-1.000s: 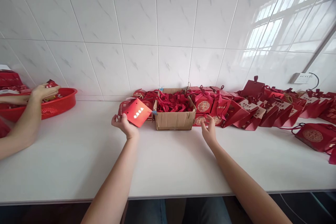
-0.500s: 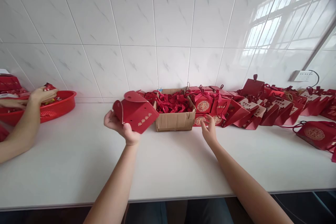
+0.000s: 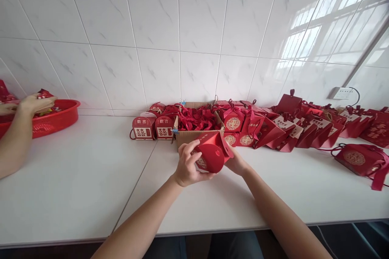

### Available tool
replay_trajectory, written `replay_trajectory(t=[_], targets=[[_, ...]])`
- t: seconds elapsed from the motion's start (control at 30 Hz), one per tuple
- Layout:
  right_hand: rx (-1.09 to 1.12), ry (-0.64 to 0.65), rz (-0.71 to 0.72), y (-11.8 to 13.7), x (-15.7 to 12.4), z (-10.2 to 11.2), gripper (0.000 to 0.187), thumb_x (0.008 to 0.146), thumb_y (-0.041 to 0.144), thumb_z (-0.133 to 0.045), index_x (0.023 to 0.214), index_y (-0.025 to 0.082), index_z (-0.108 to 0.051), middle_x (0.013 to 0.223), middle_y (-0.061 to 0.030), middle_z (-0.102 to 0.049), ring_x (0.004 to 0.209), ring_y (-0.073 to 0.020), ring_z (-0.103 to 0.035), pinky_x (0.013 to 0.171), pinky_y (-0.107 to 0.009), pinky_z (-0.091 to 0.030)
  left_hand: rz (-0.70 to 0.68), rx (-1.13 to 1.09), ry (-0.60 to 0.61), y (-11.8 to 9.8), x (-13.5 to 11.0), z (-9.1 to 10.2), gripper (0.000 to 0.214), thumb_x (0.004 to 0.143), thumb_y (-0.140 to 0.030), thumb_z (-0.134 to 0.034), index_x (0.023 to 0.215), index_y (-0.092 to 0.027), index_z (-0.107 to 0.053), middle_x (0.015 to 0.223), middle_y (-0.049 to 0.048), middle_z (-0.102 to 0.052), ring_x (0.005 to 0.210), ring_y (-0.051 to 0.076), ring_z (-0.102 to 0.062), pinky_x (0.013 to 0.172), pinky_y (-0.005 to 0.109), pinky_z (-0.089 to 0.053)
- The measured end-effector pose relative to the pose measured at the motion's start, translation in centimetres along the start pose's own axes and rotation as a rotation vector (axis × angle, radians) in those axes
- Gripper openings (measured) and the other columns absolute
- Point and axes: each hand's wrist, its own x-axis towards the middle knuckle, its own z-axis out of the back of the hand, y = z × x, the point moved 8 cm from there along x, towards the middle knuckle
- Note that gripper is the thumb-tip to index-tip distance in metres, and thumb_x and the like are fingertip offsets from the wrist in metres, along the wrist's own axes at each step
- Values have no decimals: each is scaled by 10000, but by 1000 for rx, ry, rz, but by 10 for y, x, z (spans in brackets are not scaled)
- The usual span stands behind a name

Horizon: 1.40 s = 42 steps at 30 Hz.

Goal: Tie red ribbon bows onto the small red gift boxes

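In front of the cardboard carton, a red paper gift box is held tilted above the table, its rounded flaps turned toward me. My left hand is closed around its left side, the fingers across a gold emblem and the thumb below. Against the right side and back, my right hand grips the same box; most of its fingers are hidden behind the flaps. The carton just behind is full of dark red ribbons.
Two small red boxes with white labels stand left of the carton. Rows of red gift boxes line the wall on the right, and one box lies nearer. At far left, another person's hand is over a red plastic basket.
My left hand has carried the gift box right and down, turning it. My right hand has moved to the box and touches it. The small labelled boxes behind are now uncovered.
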Motion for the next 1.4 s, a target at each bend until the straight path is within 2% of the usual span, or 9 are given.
replay_trajectory(t=[0.07,0.13,0.27,0.43,0.57,0.77,0.9,1.17,1.4], targets=[[85,88,-23,-2,-3,-9,700,796,740,-272,1210,252,-556,1167,-84,-635,1077,-271,-583,888,-426,-458,-123,7,-4,-13,0,-1,721,526,-438,-780,1047,-297,-302,1190,94,-445,1067,309,-545,860,455,-377],[118,91,-2,-3,-3,-7,754,784,762,-236,1255,249,-525,1197,-91,-619,1138,-271,-550,931,-431,-434,-228,8,-5,-25,-1,-3,643,572,-373,-767,1044,-297,-337,1185,81,-459,1092,301,-544,879,452,-366],[94,15,61,-6,-1,5,735,796,747,-219,1247,255,-526,1216,-84,-607,1167,-258,-531,950,-416,-422,-255,-24,84,-32,-6,-14,584,629,-289,-736,1070,-299,-354,1195,82,-488,1131,301,-541,914,461,-339],[25,-19,20,-4,0,6,694,800,730,-254,1179,244,-573,1137,-78,-648,1113,-267,-567,901,-405,-454,-141,-57,100,-21,-7,-16,801,609,-316,-734,1242,-293,-245,1231,125,-450,1170,337,-498,930,518,-356],[13,-26,14,0,-2,8,529,804,645,-421,1119,252,-585,1105,-59,-664,1042,-266,-601,865,-397,-470,85,-186,61,-2,-3,-12,988,547,-327,-739,1338,-248,-152,1277,170,-360,1189,355,-433,904,523,-415],[25,-13,-43,-7,-3,8,460,809,562,-513,1153,259,-556,1162,-48,-639,1045,-241,-598,875,-376,-469,301,-391,127,15,-6,-19,902,580,-273,-678,1331,-204,-181,1240,146,-377,1114,302,-469,917,494,-437],[40,-17,-151,-16,-2,6,469,839,576,-456,1162,259,-580,1063,-42,-688,1035,-232,-614,905,-379,-454,429,-532,288,24,-12,-30,781,661,-276,-636,1329,-182,-241,1261,140,-404,1159,297,-452,988,489,-400],[-30,-120,-240,-28,0,19,474,833,593,-435,1075,242,-643,1056,-42,-700,980,-241,-635,897,-399,-449,509,-567,438,28,-23,-42,865,650,-298,-706,1352,-185,-214,1331,159,-363,1226,316,-411,1022,505,-381],[-67,-112,-210,-29,2,21,449,814,580,-484,1102,259,-610,1078,-32,-684,966,-226,-632,856,-389,-468,557,-544,428,33,-26,-43,824,658,-292,-691,1335,-181,-234,1326,157,-368,1220,317,-417,1017,499,-389]])
